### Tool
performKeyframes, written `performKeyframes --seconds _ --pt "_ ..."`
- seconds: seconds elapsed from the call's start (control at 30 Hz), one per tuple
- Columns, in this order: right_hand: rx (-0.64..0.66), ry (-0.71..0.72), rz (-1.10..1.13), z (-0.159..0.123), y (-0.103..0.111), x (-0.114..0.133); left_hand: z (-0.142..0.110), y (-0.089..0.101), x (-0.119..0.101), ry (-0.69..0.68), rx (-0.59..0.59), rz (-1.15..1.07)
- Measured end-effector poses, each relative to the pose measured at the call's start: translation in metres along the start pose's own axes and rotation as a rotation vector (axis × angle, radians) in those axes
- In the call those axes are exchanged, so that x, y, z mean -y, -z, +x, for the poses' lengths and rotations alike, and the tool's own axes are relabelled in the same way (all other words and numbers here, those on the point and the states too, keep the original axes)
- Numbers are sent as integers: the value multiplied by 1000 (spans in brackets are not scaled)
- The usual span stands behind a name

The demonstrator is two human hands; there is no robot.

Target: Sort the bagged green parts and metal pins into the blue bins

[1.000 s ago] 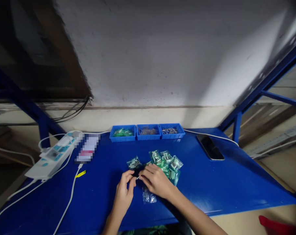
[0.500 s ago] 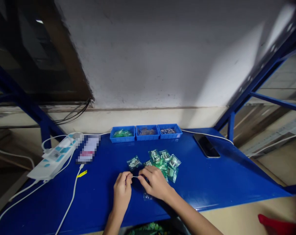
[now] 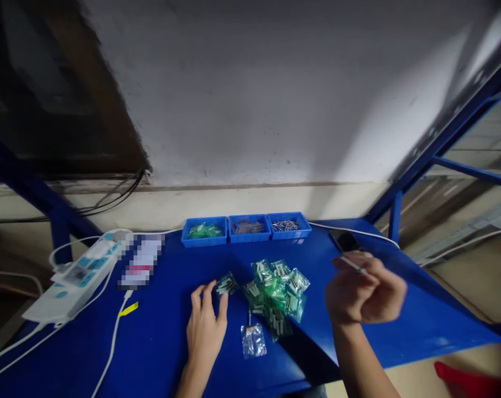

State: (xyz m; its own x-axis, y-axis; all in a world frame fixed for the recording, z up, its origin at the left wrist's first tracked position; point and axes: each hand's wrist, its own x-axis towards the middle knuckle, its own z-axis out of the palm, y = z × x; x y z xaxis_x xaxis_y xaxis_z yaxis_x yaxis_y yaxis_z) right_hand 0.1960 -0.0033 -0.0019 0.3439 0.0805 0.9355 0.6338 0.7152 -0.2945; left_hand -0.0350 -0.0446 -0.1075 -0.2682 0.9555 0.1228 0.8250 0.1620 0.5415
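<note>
My right hand (image 3: 364,290) is raised over the right side of the table, a little blurred, with a thin, light metallic rod (image 3: 353,265) pinched in its fingers. Nothing is held in my left hand (image 3: 204,323); its fingers are apart, and the tips reach the edge of a small clear bag of short parts (image 3: 226,283). Whether they touch it I cannot tell. Right of this hand lies a heap of similar green-tinted bags (image 3: 273,287). Below the heap is a clear bag (image 3: 254,340) with a brownish piece at its top and a thin rod (image 3: 249,318) just above.
Along the wall stand three blue bins: one with green packets (image 3: 204,241), one with brownish pieces (image 3: 249,237), one with metal rods or screws (image 3: 290,235). A power strip (image 3: 68,293) and a blurred-out phone (image 3: 140,265) with cable lie left. A black phone (image 3: 345,240) lies behind my right hand.
Both hands were together at the rod in front of the bags. My right hand has moved far right and up with it, uncovering the clear bag. My left hand has let go and spread its fingers.
</note>
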Motion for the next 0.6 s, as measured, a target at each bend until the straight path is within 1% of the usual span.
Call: performKeyframes --seconds 0.03,0.07,0.1,0.13,0.17,0.2,0.23,0.27,0.33,0.37,0.4,0.43,0.47,0.5,0.57,0.6 --pt "-77 -11 -108 6 -1 -8 7 1 -3 18 37 56" --pt "-59 -44 -240 8 -2 -16 14 2 -5 21 78 104" --pt "51 -118 -382 6 -4 -25 20 3 -6 8 117 140" --pt "229 -212 -494 2 -7 -32 25 3 -6 -9 151 164" --pt "428 -306 -567 -4 -9 -38 30 3 -4 -26 182 171" --pt "599 -397 -611 -12 -11 -42 34 2 -2 -39 216 151" --pt "708 -475 -619 -20 -13 -44 38 2 2 -49 256 95" --pt "784 -552 -575 -27 -16 -44 43 2 4 -59 303 0" --pt "858 -689 -375 -37 -25 -37 54 5 5 -102 382 -254" --pt "888 -742 -251 -39 -31 -31 62 9 1 -138 398 -384" --pt "923 -781 -136 -39 -38 -25 71 14 -5 -182 379 -479" --pt "959 -803 -50 -36 -47 -19 80 20 -15 -230 332 -534" --pt "981 -819 21 -32 -56 -13 90 27 -27 -285 270 -574" --pt "977 -840 97 -26 -66 -8 98 34 -40 -340 200 -615" --pt "897 -936 323 -14 -83 0 112 47 -67 -459 17 -701" --pt "828 -1003 450 -9 -89 2 116 51 -79 -507 -63 -732"
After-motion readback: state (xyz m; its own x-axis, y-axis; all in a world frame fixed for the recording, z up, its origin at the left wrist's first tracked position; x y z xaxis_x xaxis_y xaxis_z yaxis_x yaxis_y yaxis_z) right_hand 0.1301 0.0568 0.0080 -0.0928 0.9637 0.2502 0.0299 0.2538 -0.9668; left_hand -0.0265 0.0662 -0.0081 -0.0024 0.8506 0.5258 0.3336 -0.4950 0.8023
